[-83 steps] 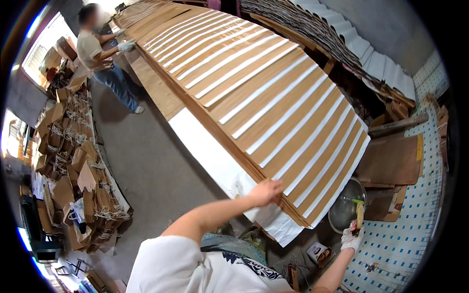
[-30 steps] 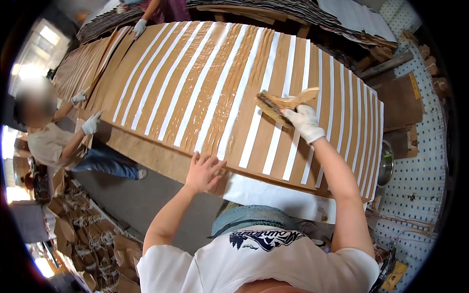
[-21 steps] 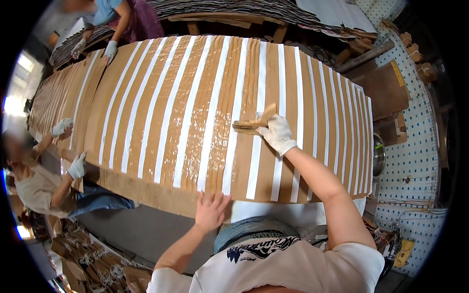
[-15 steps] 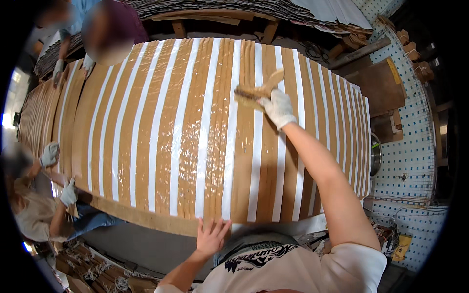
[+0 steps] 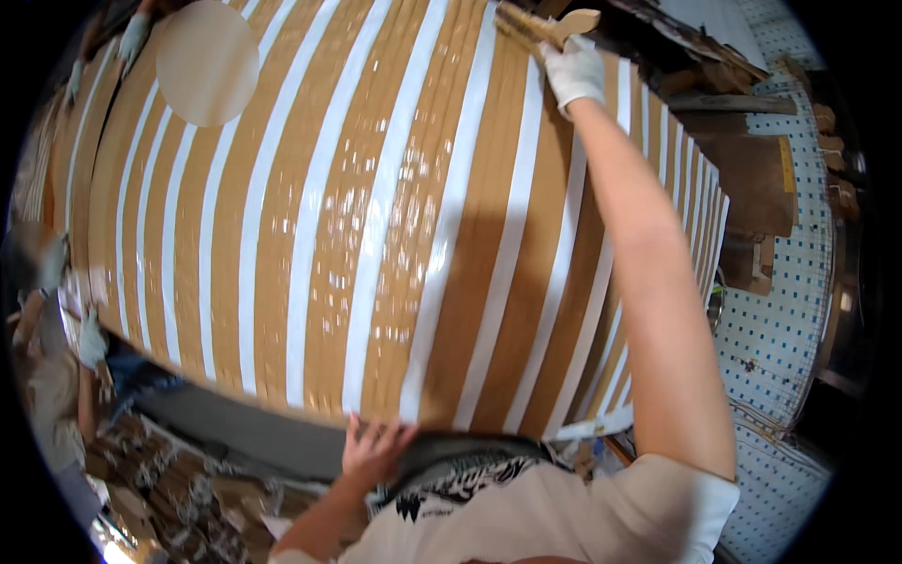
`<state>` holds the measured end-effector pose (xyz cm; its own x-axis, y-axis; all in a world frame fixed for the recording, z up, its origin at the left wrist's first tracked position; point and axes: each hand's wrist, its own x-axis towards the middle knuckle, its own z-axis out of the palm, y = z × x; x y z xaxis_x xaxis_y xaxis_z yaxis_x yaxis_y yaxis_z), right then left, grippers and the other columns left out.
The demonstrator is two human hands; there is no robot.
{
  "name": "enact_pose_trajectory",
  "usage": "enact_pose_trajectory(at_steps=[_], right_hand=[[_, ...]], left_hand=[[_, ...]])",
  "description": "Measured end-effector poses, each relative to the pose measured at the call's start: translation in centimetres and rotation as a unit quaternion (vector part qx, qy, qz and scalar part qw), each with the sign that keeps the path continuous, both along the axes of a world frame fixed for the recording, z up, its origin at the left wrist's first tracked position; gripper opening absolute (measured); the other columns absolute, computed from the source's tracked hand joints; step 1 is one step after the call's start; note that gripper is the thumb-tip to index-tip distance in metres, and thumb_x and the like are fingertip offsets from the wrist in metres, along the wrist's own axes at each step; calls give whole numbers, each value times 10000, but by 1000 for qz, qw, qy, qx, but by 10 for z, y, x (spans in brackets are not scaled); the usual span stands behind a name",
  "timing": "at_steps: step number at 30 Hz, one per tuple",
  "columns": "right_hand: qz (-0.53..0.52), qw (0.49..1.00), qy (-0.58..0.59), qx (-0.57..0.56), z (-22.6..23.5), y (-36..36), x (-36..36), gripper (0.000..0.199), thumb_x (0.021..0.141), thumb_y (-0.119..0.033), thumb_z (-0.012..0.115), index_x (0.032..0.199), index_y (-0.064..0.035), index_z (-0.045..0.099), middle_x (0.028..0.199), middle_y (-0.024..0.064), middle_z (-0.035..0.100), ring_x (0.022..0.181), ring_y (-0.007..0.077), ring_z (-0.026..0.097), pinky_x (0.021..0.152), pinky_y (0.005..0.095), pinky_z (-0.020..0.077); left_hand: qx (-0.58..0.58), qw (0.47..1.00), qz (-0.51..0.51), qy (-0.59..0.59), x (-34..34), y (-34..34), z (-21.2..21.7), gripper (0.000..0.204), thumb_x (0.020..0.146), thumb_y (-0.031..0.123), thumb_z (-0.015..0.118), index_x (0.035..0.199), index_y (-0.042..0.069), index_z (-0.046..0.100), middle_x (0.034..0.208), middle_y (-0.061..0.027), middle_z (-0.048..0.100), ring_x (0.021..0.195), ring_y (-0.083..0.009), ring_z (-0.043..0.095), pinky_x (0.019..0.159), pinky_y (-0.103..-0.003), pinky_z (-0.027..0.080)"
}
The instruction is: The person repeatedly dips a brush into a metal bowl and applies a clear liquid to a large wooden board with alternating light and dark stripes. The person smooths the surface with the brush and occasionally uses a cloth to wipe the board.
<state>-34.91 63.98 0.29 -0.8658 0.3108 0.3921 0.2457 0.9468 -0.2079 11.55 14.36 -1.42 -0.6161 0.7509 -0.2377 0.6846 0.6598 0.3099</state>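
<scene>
Brown cardboard-like sheets with glossy bands (image 5: 319, 273), fanned out so white strips show between them, cover the table before me. My right hand (image 5: 575, 77), in a white knit glove, is closed around the handle of a wooden brush (image 5: 534, 28). The brush is at the far edge of the sheets, right of the middle, bristle side toward them. Bare and with fingers spread, my left hand (image 5: 373, 449) rests at the near edge of the sheets. My right forearm crosses over the strips on the right and hides part of them.
Co-workers' gloved hands touch the sheets at the near left (image 5: 92, 340) and far left (image 5: 134, 42). Brown boards (image 5: 742, 183) lean at the right above a white, blue-dotted floor (image 5: 780, 329). Cardboard scraps (image 5: 178, 470) lie at the lower left.
My right hand has carried the brush away from me to the far edge of the sheets. My left hand stays at the near edge. The whole view has shifted and leaned forward.
</scene>
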Motion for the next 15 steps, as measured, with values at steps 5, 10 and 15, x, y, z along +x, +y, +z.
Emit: enact_pose_trajectory(at_steps=[5,10,15], right_hand=[[220,969,6,-117,13,-61,151,284,884,-265,654,1109,-99,705,1172,134,687,1105,323,630,990,382,479],[253,920,-70,-291,34,-173,350,248,850,-89,719,1095,-124,707,1102,75,684,1040,272,644,1004,378,488],[465,874,-136,-24,51,-174,401,219,888,-188,639,1101,-211,684,1058,22,702,1007,246,667,826,366,548]], left_hand=[[15,1000,0,9,-10,5,7,837,661,248,726,1455,299,467,1373,-40,510,1249,-297,486,1111,-690,265],[2,1000,17,-19,-3,5,17,832,721,227,697,1499,264,404,1403,-66,484,1312,-309,431,1161,-675,167],[77,995,59,-9,2,7,23,744,737,127,660,1450,227,476,1393,-106,483,1293,-364,445,1168,-627,219]])
